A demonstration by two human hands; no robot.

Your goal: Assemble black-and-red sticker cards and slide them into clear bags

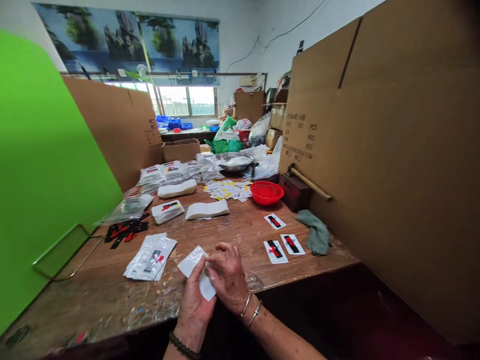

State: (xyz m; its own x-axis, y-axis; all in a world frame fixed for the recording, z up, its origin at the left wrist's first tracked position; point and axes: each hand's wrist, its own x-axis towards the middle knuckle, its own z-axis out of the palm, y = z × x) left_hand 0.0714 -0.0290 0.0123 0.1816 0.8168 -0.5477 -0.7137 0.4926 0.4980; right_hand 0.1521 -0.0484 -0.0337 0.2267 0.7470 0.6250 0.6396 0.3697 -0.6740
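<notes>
On the worn wooden table (243, 235), a red plastic basket (267, 193) stands beside a dark box (296, 190); behind, a round metal bowl (235, 163) holds white pieces. Nearer, the left hand (197, 300) grips a glossy white packet (198, 267) between thumb and fingers, and the right hand's (229, 277) bent fingers touch it. A crumpled green cloth (315, 232) lies right of three cards (277, 251).

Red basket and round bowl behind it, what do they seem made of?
The red basket looks like smooth plastic, judging by its even, bright colour. The round bowl seems to be shiny metal, perhaps stainless steel, given its silvery reflections.
</notes>
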